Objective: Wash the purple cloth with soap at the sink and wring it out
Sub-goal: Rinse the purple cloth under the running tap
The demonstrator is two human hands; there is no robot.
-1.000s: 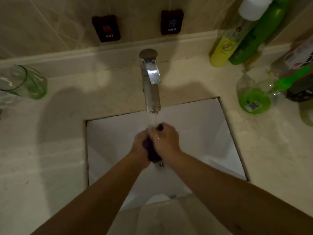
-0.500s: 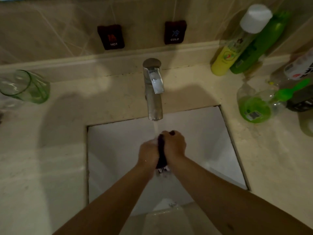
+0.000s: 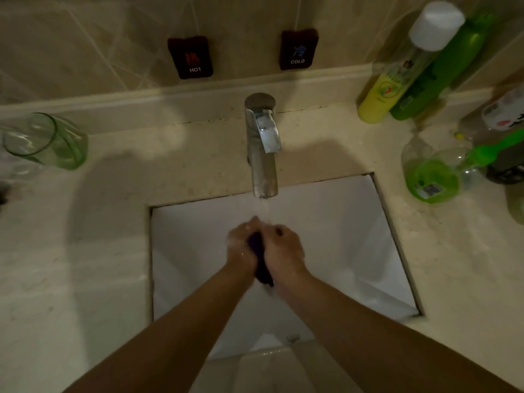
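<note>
Just below the tap [image 3: 262, 154], over the sink [image 3: 351, 222], both the left hand [image 3: 241, 245] and right hand [image 3: 283, 248] are curling their fingers round the bunched cloth [image 3: 259, 259], likely soft, sodden, slippery, best gripped near its ends

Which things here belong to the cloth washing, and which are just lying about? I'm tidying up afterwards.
In use: purple cloth, gripped by left hand and right hand; running tap; sink.

Lying about: green glass, yellow bottle, green bottle, clear bottle of green liquid.

Faucet [image 3: 262, 154] close above, bottles [image 3: 431, 177] rightward.
</note>
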